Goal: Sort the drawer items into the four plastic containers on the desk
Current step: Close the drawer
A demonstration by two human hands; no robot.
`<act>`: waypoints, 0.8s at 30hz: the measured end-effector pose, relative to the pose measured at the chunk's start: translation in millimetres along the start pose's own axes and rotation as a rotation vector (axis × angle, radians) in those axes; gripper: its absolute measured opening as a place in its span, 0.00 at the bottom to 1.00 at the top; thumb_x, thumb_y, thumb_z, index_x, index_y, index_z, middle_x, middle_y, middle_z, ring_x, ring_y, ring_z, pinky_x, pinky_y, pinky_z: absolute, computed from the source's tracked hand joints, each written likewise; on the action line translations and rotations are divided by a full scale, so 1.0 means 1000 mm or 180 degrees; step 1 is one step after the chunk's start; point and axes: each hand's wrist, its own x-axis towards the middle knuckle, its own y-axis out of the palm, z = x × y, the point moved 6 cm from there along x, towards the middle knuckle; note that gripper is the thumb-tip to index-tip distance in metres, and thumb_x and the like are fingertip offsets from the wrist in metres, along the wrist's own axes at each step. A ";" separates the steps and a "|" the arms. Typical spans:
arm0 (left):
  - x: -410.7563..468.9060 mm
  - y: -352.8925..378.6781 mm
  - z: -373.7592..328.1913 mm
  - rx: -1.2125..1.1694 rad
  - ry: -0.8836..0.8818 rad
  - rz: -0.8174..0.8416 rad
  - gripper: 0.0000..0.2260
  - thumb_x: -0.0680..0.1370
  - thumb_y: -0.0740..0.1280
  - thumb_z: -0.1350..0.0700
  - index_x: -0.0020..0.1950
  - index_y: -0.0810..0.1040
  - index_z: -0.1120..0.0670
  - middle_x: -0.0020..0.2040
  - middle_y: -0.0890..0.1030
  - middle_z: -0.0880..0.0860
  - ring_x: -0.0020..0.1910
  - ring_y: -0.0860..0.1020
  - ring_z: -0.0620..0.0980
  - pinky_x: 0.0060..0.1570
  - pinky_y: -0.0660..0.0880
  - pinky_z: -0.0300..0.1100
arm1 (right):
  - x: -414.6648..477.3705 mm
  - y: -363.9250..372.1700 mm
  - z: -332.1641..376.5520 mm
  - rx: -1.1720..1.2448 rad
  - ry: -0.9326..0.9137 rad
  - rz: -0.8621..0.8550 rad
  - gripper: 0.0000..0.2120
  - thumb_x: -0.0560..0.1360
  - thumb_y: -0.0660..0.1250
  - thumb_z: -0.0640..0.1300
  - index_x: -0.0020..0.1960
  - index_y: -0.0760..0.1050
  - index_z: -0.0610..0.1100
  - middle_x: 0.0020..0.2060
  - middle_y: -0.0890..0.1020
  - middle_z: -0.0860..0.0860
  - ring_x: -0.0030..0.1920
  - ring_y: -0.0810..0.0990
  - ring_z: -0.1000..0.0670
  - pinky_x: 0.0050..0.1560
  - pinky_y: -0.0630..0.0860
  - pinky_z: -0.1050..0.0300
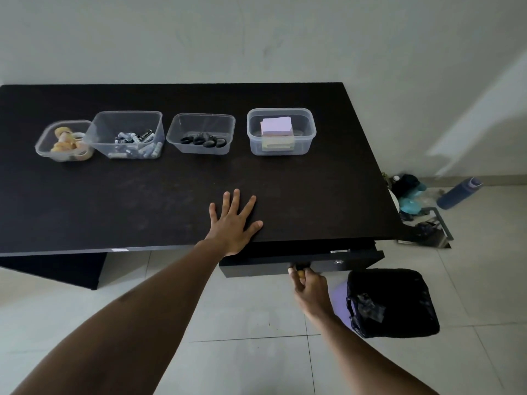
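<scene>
Worktop: dark and flat, with four clear plastic tubs in a row near the far edge.
First tub: at the far left. It holds tape rolls, and it touches the tub beside it.
Second tub: the tallest one, with batteries at the bottom.
Third tub: low, with small black oval tags in it.
Fourth tub: at the far right. It holds a stack of sticky notes, purple on top and yellow below.
Drawer: under the right end of the worktop. Its front sticks out a little past the edge, and the inside cannot be seen.
Left grip: released. The hand lies flat on the worktop near the front edge with its fingers spread, and it holds nothing.
Right grip: below the worktop edge. Its fingers are curled round the small drawer handle, grasping it.
Floor: pale tiles.
Black bag: on the floor just right of the right grip, with something purple peeking out from under it.
Blue bottle: lying on the floor by the wall, past the right end of the worktop, near a pile of dark and teal things that are too small to tell.
</scene>
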 end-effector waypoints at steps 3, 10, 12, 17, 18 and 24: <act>-0.002 0.001 0.000 0.0088 0.0079 0.0026 0.34 0.80 0.49 0.33 0.81 0.40 0.43 0.81 0.36 0.55 0.79 0.33 0.59 0.73 0.35 0.64 | 0.005 0.004 0.000 0.0035 0.0022 0.0015 0.16 0.81 0.62 0.56 0.40 0.73 0.47 0.31 0.78 0.57 0.36 0.81 0.50 0.37 0.70 0.59; -0.003 0.002 0.000 0.0173 0.0088 0.0008 0.34 0.80 0.48 0.33 0.81 0.40 0.44 0.81 0.36 0.55 0.78 0.33 0.59 0.74 0.36 0.65 | 0.009 0.007 0.000 0.0086 0.0038 -0.0048 0.15 0.81 0.62 0.55 0.41 0.73 0.46 0.33 0.80 0.54 0.38 0.83 0.47 0.39 0.76 0.55; -0.002 0.002 0.000 0.0174 0.0090 0.0023 0.34 0.80 0.48 0.33 0.81 0.39 0.44 0.81 0.36 0.55 0.78 0.33 0.60 0.74 0.36 0.65 | 0.008 0.006 0.004 0.0062 0.0022 -0.0055 0.15 0.81 0.62 0.55 0.41 0.72 0.46 0.31 0.77 0.57 0.36 0.81 0.48 0.37 0.73 0.57; -0.003 0.002 -0.001 0.0164 0.0077 0.0064 0.34 0.81 0.48 0.33 0.81 0.39 0.44 0.81 0.35 0.55 0.78 0.33 0.60 0.74 0.36 0.65 | 0.010 0.003 0.010 0.0020 0.0092 -0.0034 0.14 0.81 0.62 0.54 0.42 0.72 0.46 0.30 0.75 0.57 0.34 0.76 0.52 0.37 0.69 0.59; -0.003 0.002 -0.001 0.0168 0.0071 0.0073 0.34 0.81 0.48 0.33 0.81 0.39 0.44 0.81 0.35 0.55 0.78 0.33 0.60 0.74 0.36 0.65 | 0.011 0.004 0.010 0.0015 0.0096 -0.0025 0.14 0.81 0.62 0.54 0.42 0.72 0.46 0.31 0.76 0.55 0.34 0.77 0.51 0.37 0.69 0.59; -0.002 0.002 -0.001 0.0174 0.0046 0.0112 0.34 0.80 0.48 0.33 0.81 0.38 0.43 0.81 0.34 0.54 0.78 0.32 0.59 0.74 0.35 0.64 | 0.012 0.007 0.005 -0.0048 0.0212 0.0019 0.19 0.80 0.59 0.59 0.47 0.76 0.43 0.37 0.82 0.47 0.38 0.82 0.48 0.38 0.80 0.51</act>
